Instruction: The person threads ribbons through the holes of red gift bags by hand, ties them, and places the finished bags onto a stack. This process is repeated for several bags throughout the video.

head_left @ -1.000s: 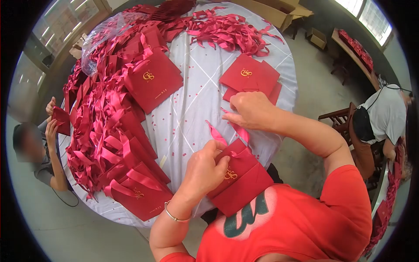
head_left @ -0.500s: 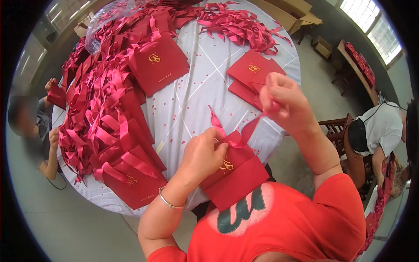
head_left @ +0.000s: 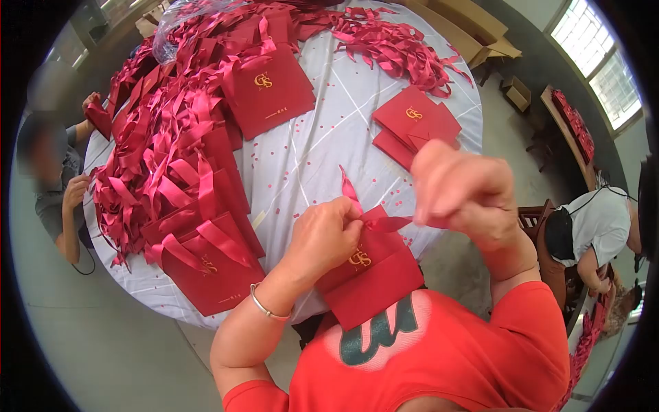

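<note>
A red paper bag [head_left: 374, 288] with a gold logo lies at the table's near edge, against my red shirt. My left hand [head_left: 326, 237] pinches the bag's top edge, with a ribbon end [head_left: 349, 185] standing up beyond its fingers. From the bag a red ribbon [head_left: 390, 223] stretches right to my right hand [head_left: 463, 196], whose closed fingers hold it; this hand is blurred. Just beyond my right hand is a small stack of flat red bags [head_left: 415, 117].
Bags with ribbons [head_left: 165, 158] cover the table's left side. Loose ribbons [head_left: 398, 44] are heaped at the far edge. A person [head_left: 51, 165] sits at the left, handling a bag; another person [head_left: 604, 220] bends at the right. Cardboard boxes [head_left: 473, 27] stand behind.
My right hand has moved right and nearer the camera, pulling the ribbon straighter and tauter. My left hand keeps its pinch on the bag. The whole view has shifted slightly.
</note>
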`<state>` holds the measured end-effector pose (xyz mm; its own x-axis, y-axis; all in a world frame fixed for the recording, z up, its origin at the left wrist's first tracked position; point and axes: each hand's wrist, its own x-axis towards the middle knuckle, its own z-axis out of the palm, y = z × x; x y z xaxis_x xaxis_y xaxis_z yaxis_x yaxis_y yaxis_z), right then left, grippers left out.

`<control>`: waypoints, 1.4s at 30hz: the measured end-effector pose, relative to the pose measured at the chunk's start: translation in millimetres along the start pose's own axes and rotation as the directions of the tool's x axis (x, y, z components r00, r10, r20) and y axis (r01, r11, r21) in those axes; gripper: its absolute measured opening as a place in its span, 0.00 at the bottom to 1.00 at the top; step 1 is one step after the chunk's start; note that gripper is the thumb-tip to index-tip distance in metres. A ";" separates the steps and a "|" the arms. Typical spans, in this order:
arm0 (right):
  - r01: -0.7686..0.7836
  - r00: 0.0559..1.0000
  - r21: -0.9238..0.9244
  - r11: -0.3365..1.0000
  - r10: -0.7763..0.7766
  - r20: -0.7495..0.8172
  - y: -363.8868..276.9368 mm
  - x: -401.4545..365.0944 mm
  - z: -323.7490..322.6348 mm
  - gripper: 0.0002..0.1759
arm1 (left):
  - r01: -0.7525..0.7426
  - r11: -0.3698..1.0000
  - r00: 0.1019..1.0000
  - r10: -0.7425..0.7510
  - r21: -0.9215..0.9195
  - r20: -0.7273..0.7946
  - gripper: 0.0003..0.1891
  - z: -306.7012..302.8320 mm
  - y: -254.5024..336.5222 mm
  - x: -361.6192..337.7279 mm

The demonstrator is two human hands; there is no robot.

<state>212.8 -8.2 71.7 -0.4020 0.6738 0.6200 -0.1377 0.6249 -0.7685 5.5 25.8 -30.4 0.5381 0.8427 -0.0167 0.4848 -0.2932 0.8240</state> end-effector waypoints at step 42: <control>-0.132 0.982 -0.617 0.776 0.187 0.024 53.5 -45.8 19.6 0.14 | 0.455 0.837 0.790 -0.222 -0.304 0.571 0.10 -45.8 -9.1 13.9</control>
<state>206.1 -13.4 -1.0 -0.4427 0.7688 0.4616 0.5044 0.6391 -0.5807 -23.0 60.9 -12.2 0.7114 0.4734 -0.5194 0.4411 0.2746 0.8544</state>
